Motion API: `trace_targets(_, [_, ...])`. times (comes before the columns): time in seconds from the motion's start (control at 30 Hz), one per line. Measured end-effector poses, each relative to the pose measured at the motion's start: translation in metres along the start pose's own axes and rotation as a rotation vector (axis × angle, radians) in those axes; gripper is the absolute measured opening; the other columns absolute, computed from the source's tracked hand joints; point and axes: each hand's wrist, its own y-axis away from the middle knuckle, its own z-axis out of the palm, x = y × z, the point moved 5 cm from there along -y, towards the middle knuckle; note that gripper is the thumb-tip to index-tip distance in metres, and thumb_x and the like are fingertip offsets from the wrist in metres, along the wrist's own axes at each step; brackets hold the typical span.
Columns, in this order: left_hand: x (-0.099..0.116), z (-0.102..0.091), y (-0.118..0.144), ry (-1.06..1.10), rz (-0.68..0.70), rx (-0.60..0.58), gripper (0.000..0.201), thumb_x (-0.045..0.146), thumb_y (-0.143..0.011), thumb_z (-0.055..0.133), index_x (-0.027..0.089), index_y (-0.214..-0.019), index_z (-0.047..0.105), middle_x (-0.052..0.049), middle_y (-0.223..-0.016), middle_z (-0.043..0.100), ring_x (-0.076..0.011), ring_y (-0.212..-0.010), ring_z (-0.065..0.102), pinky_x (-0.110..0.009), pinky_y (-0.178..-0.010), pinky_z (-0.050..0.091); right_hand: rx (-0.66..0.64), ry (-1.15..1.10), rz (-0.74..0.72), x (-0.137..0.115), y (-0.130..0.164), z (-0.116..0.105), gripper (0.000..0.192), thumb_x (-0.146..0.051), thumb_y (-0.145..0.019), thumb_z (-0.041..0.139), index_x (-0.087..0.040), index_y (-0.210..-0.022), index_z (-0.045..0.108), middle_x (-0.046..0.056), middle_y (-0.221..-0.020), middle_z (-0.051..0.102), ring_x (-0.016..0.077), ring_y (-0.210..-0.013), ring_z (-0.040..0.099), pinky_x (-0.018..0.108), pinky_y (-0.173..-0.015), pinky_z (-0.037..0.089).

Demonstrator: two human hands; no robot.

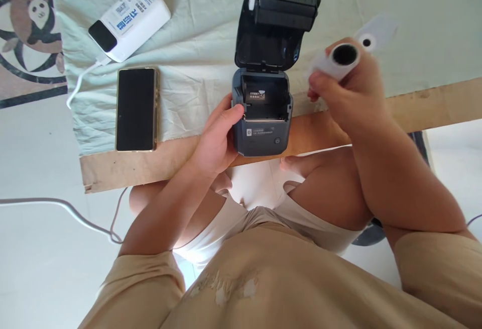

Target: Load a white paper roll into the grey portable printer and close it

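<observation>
A small dark grey label printer (261, 140) stands at the table's near edge with its black lid (273, 27) swung up. Its paper bay shows no roll, only a small printed sticker inside. My left hand (218, 138) grips the printer's left side, thumb on the rim of the bay. To the right of the printer, my right hand (350, 88) is closed around a white paper roll (326, 65), whose dark hollow core faces up. Just beyond that hand lies a flat whitish translucent piece (376, 32) with a dark round hole; its kind is unclear.
A smartphone (135, 109) lies face up on the left. Behind it is a white power bank (131, 20) with a white cable (79, 85) plugged in. Pale green cloth (196, 22) covers the table up to a bare wooden edge (173, 150). My knees are below that edge.
</observation>
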Motion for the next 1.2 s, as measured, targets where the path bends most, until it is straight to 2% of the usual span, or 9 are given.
trace_targets(0.1, [0.000,0.000,0.001,0.009,0.021,-0.001,0.020,0.037,-0.092,0.069,0.020,-0.101,0.073,0.001,-0.089,0.079,-0.0167,-0.084,0.077,-0.025,-0.069,0.060,-0.033,0.277,-0.146,-0.002,0.000,0.004,0.024,-0.038,-0.078,0.078,-0.030,-0.093,0.060,0.004,-0.105,0.072,0.0277,-0.103,0.065,0.049,-0.093,0.056])
trace_targets(0.33, [-0.001,0.001,0.002,0.021,-0.011,0.021,0.019,0.037,-0.093,0.067,0.020,-0.100,0.073,0.001,-0.093,0.079,-0.0148,-0.081,0.075,-0.026,-0.072,0.062,-0.094,0.348,-0.083,0.003,-0.002,0.005,0.048,-0.030,-0.073,0.082,-0.034,-0.115,0.061,0.004,-0.116,0.077,0.0268,-0.098,0.068,0.045,-0.086,0.052])
trace_targets(0.4, [-0.001,0.001,0.002,0.002,-0.026,0.012,0.024,0.041,-0.091,0.070,0.021,-0.104,0.072,0.000,-0.094,0.079,-0.0181,-0.084,0.076,-0.029,-0.072,0.061,0.027,0.290,-0.186,-0.006,0.000,-0.007,0.050,-0.027,-0.072,0.077,-0.031,-0.120,0.061,0.006,-0.118,0.076,0.0268,-0.098,0.069,0.041,-0.078,0.051])
trace_targets(0.5, [-0.001,0.000,0.002,-0.045,-0.025,0.009,0.030,0.047,-0.090,0.072,0.021,-0.106,0.070,-0.002,-0.093,0.077,-0.0225,-0.088,0.077,-0.032,-0.073,0.059,0.356,0.349,-0.385,-0.017,0.001,-0.039,0.038,-0.021,-0.073,0.065,-0.028,-0.110,0.068,0.007,-0.110,0.074,0.0285,-0.098,0.069,0.041,-0.075,0.048])
trace_targets(0.6, [0.000,0.000,0.003,-0.054,-0.014,0.011,0.026,0.042,-0.092,0.069,0.020,-0.105,0.069,-0.002,-0.089,0.075,-0.0235,-0.090,0.077,-0.032,-0.072,0.059,0.333,0.485,-0.454,-0.008,-0.011,-0.055,0.049,-0.019,-0.076,0.064,-0.026,-0.124,0.070,0.011,-0.128,0.070,0.0344,-0.128,0.062,0.049,-0.101,0.049])
trace_targets(0.7, [0.001,0.001,0.003,-0.026,-0.003,-0.002,0.020,0.037,-0.094,0.065,0.020,-0.103,0.069,-0.002,-0.086,0.076,-0.0232,-0.092,0.078,-0.029,-0.069,0.059,0.151,0.558,-0.296,0.020,-0.029,-0.057,0.066,-0.019,-0.072,0.074,-0.021,-0.137,0.066,0.016,-0.136,0.066,0.0381,-0.134,0.057,0.054,-0.117,0.038])
trace_targets(0.83, [-0.001,0.002,0.002,-0.019,-0.019,-0.006,0.022,0.041,-0.093,0.067,0.021,-0.103,0.071,-0.002,-0.091,0.077,-0.0218,-0.087,0.077,-0.029,-0.069,0.059,0.142,0.555,-0.038,0.050,-0.041,-0.062,0.061,-0.023,-0.065,0.085,-0.031,-0.124,0.070,0.008,-0.113,0.072,0.0327,-0.107,0.062,0.050,-0.102,0.043])
trace_targets(1.0, [0.000,0.001,0.003,0.003,-0.025,0.005,0.022,0.041,-0.091,0.070,0.021,-0.100,0.073,-0.001,-0.089,0.077,-0.0186,-0.078,0.074,-0.027,-0.066,0.058,0.279,0.564,0.114,0.051,-0.044,-0.067,0.049,-0.025,-0.056,0.094,-0.027,-0.097,0.068,0.004,-0.093,0.070,0.0238,-0.085,0.057,0.043,-0.084,0.042])
trace_targets(1.2, [-0.001,0.002,0.002,0.031,-0.005,-0.010,0.022,0.038,-0.092,0.071,0.018,-0.101,0.073,0.000,-0.088,0.078,-0.0152,-0.077,0.074,-0.023,-0.067,0.059,0.214,0.643,0.199,0.044,-0.039,-0.059,0.038,-0.019,-0.062,0.087,-0.023,-0.093,0.064,0.005,-0.092,0.070,0.0229,-0.085,0.060,0.045,-0.085,0.045])
